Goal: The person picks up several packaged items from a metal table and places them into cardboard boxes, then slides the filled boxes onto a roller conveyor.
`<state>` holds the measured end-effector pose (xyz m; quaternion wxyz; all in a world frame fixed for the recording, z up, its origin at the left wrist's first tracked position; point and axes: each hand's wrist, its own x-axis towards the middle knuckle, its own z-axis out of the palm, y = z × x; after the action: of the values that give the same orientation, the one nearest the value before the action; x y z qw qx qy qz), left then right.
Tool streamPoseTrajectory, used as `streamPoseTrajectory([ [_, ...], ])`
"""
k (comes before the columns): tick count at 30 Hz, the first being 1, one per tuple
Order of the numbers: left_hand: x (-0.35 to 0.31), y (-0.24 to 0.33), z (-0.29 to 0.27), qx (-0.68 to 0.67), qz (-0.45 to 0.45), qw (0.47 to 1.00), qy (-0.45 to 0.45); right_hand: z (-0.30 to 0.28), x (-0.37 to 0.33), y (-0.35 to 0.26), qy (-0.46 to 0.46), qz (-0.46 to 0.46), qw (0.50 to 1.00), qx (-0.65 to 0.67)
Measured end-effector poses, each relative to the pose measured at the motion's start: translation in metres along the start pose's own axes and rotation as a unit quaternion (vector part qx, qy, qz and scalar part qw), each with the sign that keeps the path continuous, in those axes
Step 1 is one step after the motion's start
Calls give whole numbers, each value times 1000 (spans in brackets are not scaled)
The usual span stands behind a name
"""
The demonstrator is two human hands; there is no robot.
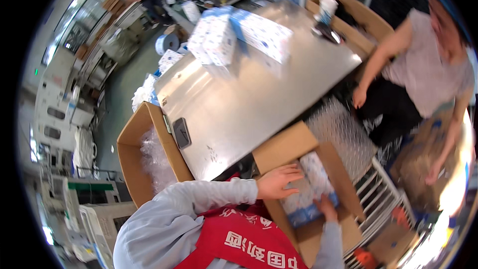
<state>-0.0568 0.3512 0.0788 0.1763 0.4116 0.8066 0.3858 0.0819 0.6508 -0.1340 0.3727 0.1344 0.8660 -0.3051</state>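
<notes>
An open cardboard box (342,173) stands in front of me at the near edge of the metal table. Inside lie white packs with blue print (314,170), wrapped in plastic. Over the box's left side reaches my left hand (280,182), palm down, its fingers stretched and apart, with nothing in it. My right hand (326,207) is down inside the box, its fingers extended against the near right end of the packs; part of them is hard to see.
On the metal table (234,99) are larger white-and-blue packs (216,37), a phone (182,132) and a tape dispenser (326,32). A carton with clear plastic (155,162) stands left. A co-worker (423,65) is at the right, beside a white rack (381,197).
</notes>
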Motion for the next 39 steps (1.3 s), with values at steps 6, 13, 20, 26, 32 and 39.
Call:
streamPoseTrajectory([
  [6, -31, -181, -209, 248, -192, 893, 322, -89, -46, -205, 179, -220, 958, 50],
  [13, 42, -339, -440, 409, -309, 698, 499, -282, 148, -518, 442, -469, 737, -206],
  [20, 56, -345, -492, 201, -510, 828, 122, -332, 272, -610, 257, -158, 929, -214],
  [26, 87, -326, -437, 72, -452, 816, 353, -293, 254, -628, 384, -145, 901, -142],
  [32, 27, -275, -354, 79, -400, 842, 353, -217, 163, -576, 298, -236, 922, -71],
  [39, -63, -146, -256, 13, -396, 866, 307, -138, 23, -463, 181, -219, 958, 46],
])
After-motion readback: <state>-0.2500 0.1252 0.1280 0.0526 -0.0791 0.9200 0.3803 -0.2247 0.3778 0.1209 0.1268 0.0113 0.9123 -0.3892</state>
